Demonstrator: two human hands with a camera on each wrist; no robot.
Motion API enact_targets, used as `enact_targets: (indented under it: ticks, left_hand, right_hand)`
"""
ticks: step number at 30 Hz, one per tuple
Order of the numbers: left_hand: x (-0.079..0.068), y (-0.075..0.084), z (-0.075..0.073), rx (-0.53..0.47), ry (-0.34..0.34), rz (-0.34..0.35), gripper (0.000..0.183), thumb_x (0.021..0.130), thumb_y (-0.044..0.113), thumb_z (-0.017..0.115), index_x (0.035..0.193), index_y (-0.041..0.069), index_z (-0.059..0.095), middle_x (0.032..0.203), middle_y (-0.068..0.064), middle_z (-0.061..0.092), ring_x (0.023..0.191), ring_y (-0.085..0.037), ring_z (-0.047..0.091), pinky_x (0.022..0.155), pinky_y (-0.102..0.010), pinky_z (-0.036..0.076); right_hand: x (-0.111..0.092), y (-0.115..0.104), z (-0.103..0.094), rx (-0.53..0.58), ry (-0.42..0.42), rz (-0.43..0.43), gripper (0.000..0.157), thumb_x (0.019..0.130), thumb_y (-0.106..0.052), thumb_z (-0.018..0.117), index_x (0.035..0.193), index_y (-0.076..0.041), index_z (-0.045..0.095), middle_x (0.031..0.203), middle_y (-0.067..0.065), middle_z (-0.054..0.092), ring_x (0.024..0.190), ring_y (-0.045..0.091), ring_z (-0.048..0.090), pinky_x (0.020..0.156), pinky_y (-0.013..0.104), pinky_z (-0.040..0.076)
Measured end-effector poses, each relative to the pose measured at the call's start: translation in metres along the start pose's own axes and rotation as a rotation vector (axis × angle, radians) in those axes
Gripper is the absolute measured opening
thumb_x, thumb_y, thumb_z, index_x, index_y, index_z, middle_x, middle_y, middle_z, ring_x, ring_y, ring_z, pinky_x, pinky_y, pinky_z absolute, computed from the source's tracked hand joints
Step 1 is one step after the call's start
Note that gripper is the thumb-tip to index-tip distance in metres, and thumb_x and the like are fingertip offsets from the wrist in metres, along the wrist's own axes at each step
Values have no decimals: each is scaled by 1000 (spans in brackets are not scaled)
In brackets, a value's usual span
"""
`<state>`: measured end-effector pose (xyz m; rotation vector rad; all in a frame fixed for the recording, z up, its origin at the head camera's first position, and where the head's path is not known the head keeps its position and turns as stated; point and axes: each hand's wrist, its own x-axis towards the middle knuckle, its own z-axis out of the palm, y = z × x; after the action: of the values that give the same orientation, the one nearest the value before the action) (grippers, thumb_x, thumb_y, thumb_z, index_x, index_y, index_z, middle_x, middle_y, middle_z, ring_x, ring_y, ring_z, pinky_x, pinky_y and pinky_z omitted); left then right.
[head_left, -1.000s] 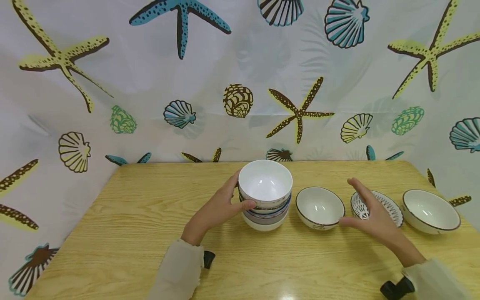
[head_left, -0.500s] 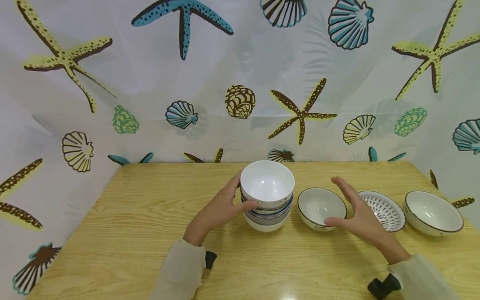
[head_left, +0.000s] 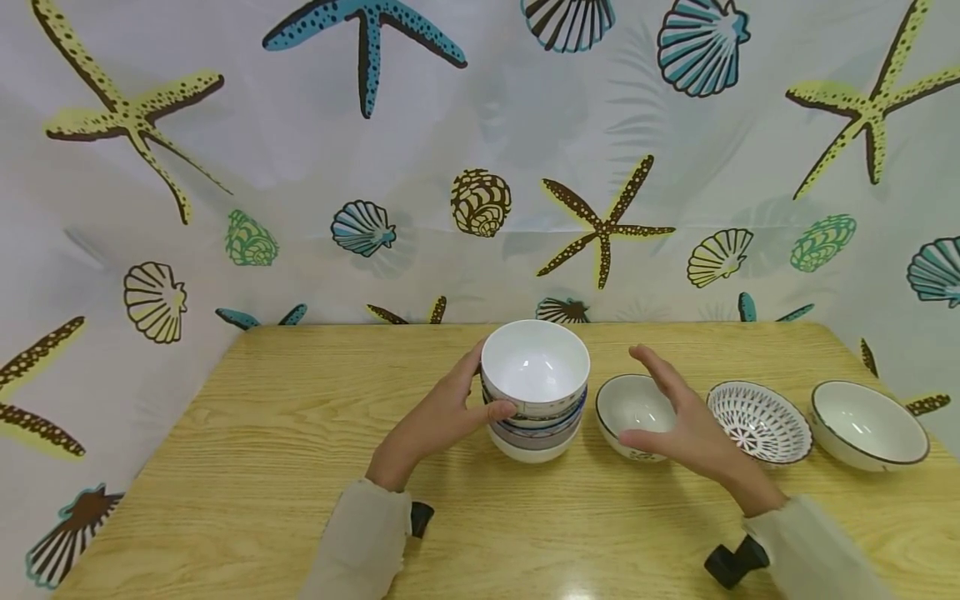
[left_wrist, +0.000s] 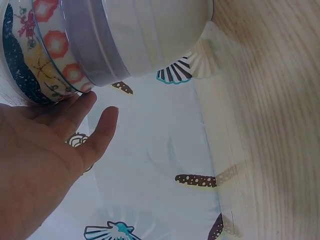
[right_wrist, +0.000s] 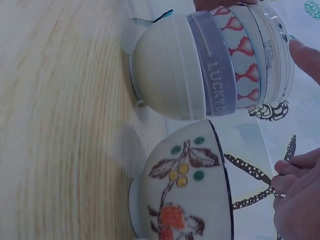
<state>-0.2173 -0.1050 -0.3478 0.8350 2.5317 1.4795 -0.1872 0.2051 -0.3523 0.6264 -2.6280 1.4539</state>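
A stack of several bowls (head_left: pixel 534 437) stands mid-table, a white one on top. My left hand (head_left: pixel 435 421) grips its upper left side, thumb at the front below the top rim, fingers round the back. In the left wrist view, the fingers (left_wrist: pixel 75 110) lie against the upper bowls. The right wrist view shows a purple-grey band (right_wrist: pixel 212 65) with raised letters low in the stack. Just right of it sits a dark-rimmed cream bowl (head_left: pixel 630 404), painted with leaves and fruit outside. Thumb and fingers spread, my right hand (head_left: pixel 693 433) hovers over that bowl's right side, covering part of it.
To the right are a white dish with a lattice pattern (head_left: pixel 761 421) and a larger dark-rimmed bowl (head_left: pixel 870 425), side by side. The wooden table (head_left: pixel 300 433) ends at a cloth (head_left: pixel 420 167) printed with shells and starfish.
My right hand has moved left from in front of the lattice dish to over the cream bowl, uncovering the dish. The left hand keeps its place on the stack.
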Motion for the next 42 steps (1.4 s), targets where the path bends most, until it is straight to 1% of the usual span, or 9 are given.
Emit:
enact_targets:
  ticks: [7, 12, 19, 22, 26, 30, 37, 40, 42]
  left_hand:
    - [-2, 3, 1, -4, 3, -8, 97, 82, 54, 67, 154, 21, 10, 156, -7, 24, 144, -27, 23, 112, -58, 25]
    - [-3, 4, 3, 0, 5, -7, 97, 82, 54, 67, 154, 21, 11, 155, -7, 24, 144, -27, 24, 112, -58, 26]
    - [-5, 4, 2, 3, 9, 2, 98, 81, 56, 65, 154, 20, 11, 155, -8, 25, 143, -27, 25, 112, -58, 26]
    - [-5, 4, 2, 5, 5, 4, 98, 81, 58, 64, 154, 20, 10, 155, -8, 25, 143, -28, 26, 111, -58, 26]
    - [-4, 4, 2, 2, 2, 8, 98, 82, 58, 64, 154, 20, 10, 154, -8, 27, 142, -27, 27, 111, -57, 26]
    - [-5, 4, 2, 5, 1, -12, 99, 81, 58, 64, 154, 20, 10, 155, -7, 27, 142, -26, 28, 111, -57, 27]
    - [-5, 1, 1, -3, -25, -46, 101, 80, 61, 64, 155, 21, 8, 155, -6, 28, 140, -27, 31, 110, -58, 28]
    - [-5, 0, 0, -16, -36, -51, 102, 80, 60, 65, 155, 22, 7, 155, -5, 27, 141, -27, 30, 111, -58, 27]
    - [-5, 0, 0, -26, -41, -53, 102, 79, 59, 66, 155, 23, 6, 155, -5, 27, 141, -27, 30, 111, -58, 27]
  right_hand:
    - [8, -8, 5, 15, -31, -22, 97, 76, -19, 81, 153, -17, 21, 157, 11, 23, 146, 36, 16, 112, 64, 16]
    - [15, -16, 9, 7, -71, -38, 102, 74, -26, 83, 153, -14, 19, 158, 11, 20, 146, 36, 15, 112, 64, 17]
    - [30, -25, 21, 20, -91, -71, 103, 72, -27, 84, 152, -12, 21, 158, 12, 20, 146, 35, 15, 112, 63, 18]
    - [35, -28, 26, 42, -94, -93, 101, 72, -31, 83, 151, -13, 23, 158, 10, 21, 146, 33, 15, 113, 62, 18]
    - [39, -29, 30, 59, -101, -107, 103, 72, -40, 83, 152, -15, 23, 157, 9, 23, 146, 32, 16, 113, 62, 17]
    - [44, -30, 32, 81, -111, -108, 105, 71, -45, 82, 152, -14, 22, 156, 12, 24, 145, 35, 20, 112, 63, 19]
    - [50, -30, 35, 112, -129, -100, 109, 71, -42, 83, 153, -13, 17, 157, 14, 21, 142, 38, 25, 109, 64, 25]
    - [52, -31, 36, 127, -136, -104, 111, 70, -43, 83, 153, -14, 17, 157, 15, 20, 141, 39, 25, 108, 66, 23]
    - [53, -31, 36, 126, -144, -94, 115, 67, -48, 84, 153, -15, 17, 158, 14, 19, 142, 39, 23, 108, 67, 21]
